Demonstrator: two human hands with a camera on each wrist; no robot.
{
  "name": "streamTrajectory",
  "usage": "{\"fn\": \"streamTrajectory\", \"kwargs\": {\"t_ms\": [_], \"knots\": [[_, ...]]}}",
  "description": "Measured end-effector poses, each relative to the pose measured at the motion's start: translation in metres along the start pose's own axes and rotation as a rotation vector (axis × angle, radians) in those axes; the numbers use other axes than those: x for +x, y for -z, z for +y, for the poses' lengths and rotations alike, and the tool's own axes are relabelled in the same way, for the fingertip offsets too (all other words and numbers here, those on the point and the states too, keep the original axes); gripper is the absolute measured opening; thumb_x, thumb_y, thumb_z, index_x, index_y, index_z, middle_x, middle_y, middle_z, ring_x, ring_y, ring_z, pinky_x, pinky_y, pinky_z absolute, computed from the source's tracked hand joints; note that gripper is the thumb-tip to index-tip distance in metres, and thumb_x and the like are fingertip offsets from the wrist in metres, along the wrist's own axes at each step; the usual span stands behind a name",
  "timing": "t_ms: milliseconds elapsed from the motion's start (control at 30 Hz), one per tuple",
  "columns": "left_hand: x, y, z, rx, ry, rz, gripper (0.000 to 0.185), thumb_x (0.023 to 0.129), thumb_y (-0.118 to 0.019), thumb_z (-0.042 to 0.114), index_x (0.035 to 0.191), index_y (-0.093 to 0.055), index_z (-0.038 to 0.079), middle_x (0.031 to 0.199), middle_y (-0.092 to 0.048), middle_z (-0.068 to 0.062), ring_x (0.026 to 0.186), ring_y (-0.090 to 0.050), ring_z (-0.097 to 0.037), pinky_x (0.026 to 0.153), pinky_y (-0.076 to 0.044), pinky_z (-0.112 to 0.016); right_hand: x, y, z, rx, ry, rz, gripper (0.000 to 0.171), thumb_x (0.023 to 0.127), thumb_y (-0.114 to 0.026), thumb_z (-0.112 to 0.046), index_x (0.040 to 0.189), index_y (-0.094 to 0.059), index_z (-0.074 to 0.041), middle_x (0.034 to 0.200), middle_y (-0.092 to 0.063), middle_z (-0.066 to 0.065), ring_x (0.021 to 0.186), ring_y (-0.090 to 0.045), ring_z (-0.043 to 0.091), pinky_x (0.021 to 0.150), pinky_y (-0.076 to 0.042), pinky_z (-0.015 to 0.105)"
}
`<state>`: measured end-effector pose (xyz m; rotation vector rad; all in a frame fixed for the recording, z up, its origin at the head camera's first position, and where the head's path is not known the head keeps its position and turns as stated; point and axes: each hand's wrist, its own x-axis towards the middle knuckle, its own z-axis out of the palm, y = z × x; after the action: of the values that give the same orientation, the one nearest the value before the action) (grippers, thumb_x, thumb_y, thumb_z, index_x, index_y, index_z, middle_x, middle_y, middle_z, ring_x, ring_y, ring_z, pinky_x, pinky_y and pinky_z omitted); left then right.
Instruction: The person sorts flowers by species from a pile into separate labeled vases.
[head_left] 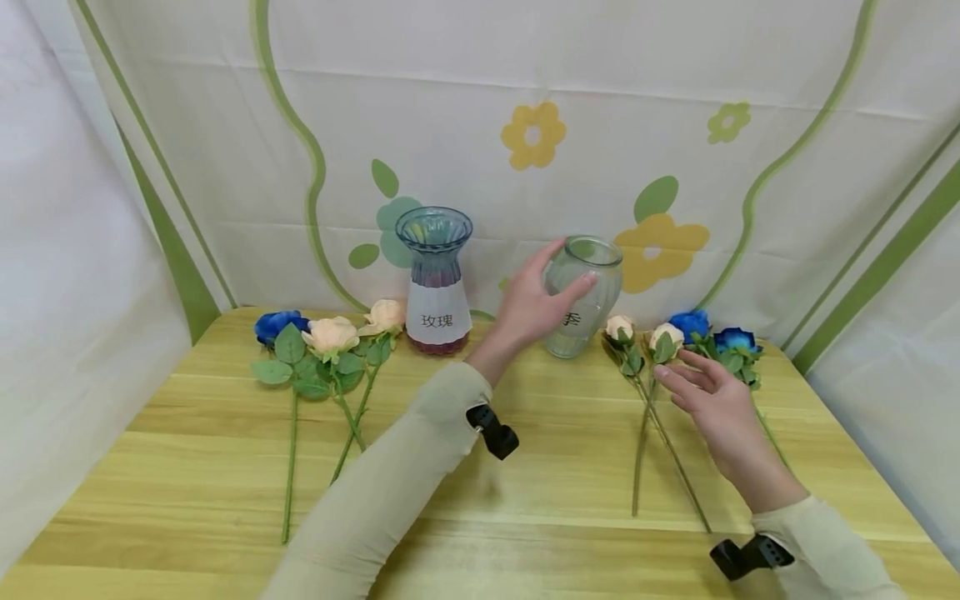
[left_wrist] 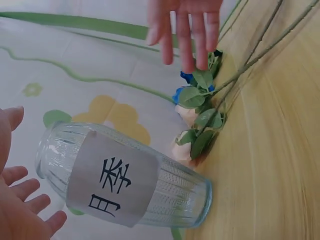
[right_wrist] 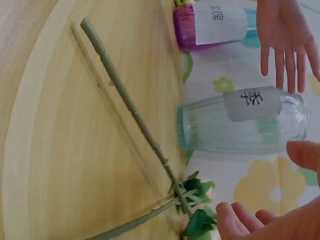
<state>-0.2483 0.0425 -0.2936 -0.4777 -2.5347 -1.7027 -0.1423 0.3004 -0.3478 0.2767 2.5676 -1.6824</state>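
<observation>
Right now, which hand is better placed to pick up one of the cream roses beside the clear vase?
The right hand: it hovers open over the cream roses' stems, while the left hand reaches for the clear vase.

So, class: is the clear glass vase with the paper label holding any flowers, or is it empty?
Empty. The clear vase stands upright on the table with nothing inside its see-through glass; the stems lie flat beside it, and the left hand is at its side.

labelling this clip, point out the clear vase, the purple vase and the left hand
clear vase (head_left: 581,321) head view, on its lower ribbed glass body
purple vase (head_left: 437,321) head view, on its white paper label
left hand (head_left: 534,300) head view, on the back of the hand
</observation>
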Motion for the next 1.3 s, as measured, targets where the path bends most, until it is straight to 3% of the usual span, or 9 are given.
{"fn": "streamTrajectory", "kwargs": {"t_ms": [167,367,467,600,867,1033,1100,1167,1300], "knots": [[0.013,-0.013,0.003,-0.074,0.046,0.012,0.077,0.100,-0.069,0.053,0.166,-0.034,0.034,0.174,-0.036,0.004,0.161,-0.035,-0.027,0.128,-0.033,-0.057,0.006,0.010,0.015,0.115,-0.098,-0.018,0.093,0.103,-0.069,-0.041,0.169,-0.017,0.000,0.112,-0.061,-0.025,0.095,-0.066,-0.015,0.090,-0.058,0.013],[0.025,-0.025,0.003,-0.114,0.100,0.050,0.076,0.101,-0.068,0.052,0.166,-0.034,0.034,0.173,-0.037,0.002,0.160,-0.036,-0.028,0.128,-0.034,-0.057,0.010,0.016,0.027,0.103,-0.160,-0.003,0.085,0.105,-0.068,-0.035,0.163,-0.025,0.010,0.122,-0.063,-0.012,0.092,-0.068,-0.011,0.086,-0.060,0.016],[0.029,-0.028,0.000,-0.123,0.109,0.074,0.074,0.102,-0.067,0.050,0.166,-0.035,0.032,0.172,-0.040,0.000,0.159,-0.039,-0.029,0.128,-0.035,-0.055,0.013,0.014,0.033,0.101,-0.190,-0.020,0.081,0.105,-0.068,-0.033,0.161,-0.030,0.012,0.107,-0.069,-0.017,0.090,-0.068,-0.010,0.084,-0.061,0.017],[0.034,-0.029,-0.005,-0.115,0.094,0.073,0.073,0.103,-0.064,0.051,0.166,-0.035,0.030,0.171,-0.042,-0.001,0.158,-0.040,-0.028,0.128,-0.037,-0.050,0.018,0.008,0.039,0.097,-0.212,-0.037,0.077,0.104,-0.070,-0.032,0.158,-0.036,0.012,0.093,-0.070,-0.025,0.089,-0.068,-0.010,0.080,-0.060,0.017],[0.038,-0.031,-0.013,-0.146,0.037,0.051,0.069,0.105,-0.059,0.053,0.167,-0.032,0.035,0.173,-0.037,0.003,0.161,-0.034,-0.027,0.129,-0.033,-0.056,0.024,0.002,0.040,0.015,-0.211,-0.030,0.068,0.103,-0.071,-0.037,0.153,-0.050,0.004,0.105,-0.074,-0.024,0.091,-0.068,-0.011,0.081,-0.059,0.019],[0.039,-0.031,-0.016,-0.149,0.020,0.056,0.067,0.106,-0.056,0.053,0.167,-0.032,0.035,0.174,-0.036,0.006,0.162,-0.031,-0.026,0.133,-0.018,-0.061,0.028,-0.003,0.038,0.010,-0.220,-0.006,0.066,0.101,-0.074,-0.036,0.151,-0.054,0.002,0.095,-0.074,-0.027,0.088,-0.069,-0.009,0.077,-0.059,0.020],[0.039,-0.031,-0.016,-0.136,0.012,0.060,0.067,0.107,-0.055,0.052,0.167,-0.032,0.033,0.174,-0.035,0.005,0.162,-0.032,-0.026,0.133,-0.011,-0.063,0.030,-0.004,0.038,0.013,-0.216,0.009,0.065,0.099,-0.076,-0.034,0.150,-0.056,0.002,0.100,-0.076,-0.022,0.086,-0.069,-0.009,0.076,-0.059,0.020],[0.039,-0.032,-0.016,-0.132,0.005,0.065,0.067,0.107,-0.055,0.051,0.167,-0.032,0.031,0.174,-0.035,0.003,0.162,-0.033,-0.027,0.133,-0.006,-0.065,0.032,-0.006,0.038,0.015,-0.215,0.016,0.064,0.099,-0.077,-0.032,0.149,-0.057,0.002,0.116,-0.077,-0.013,0.086,-0.067,-0.009,0.075,-0.059,0.021],[0.039,-0.032,-0.015,-0.126,0.005,0.063,0.068,0.107,-0.054,0.052,0.167,-0.031,0.031,0.174,-0.035,0.002,0.162,-0.033,-0.028,0.132,-0.005,-0.067,0.034,-0.007,0.039,0.001,-0.225,0.036,0.063,0.098,-0.078,-0.030,0.150,-0.058,0.000,0.153,-0.059,0.010,0.086,-0.064,-0.009,0.075,-0.059,0.021]]}}
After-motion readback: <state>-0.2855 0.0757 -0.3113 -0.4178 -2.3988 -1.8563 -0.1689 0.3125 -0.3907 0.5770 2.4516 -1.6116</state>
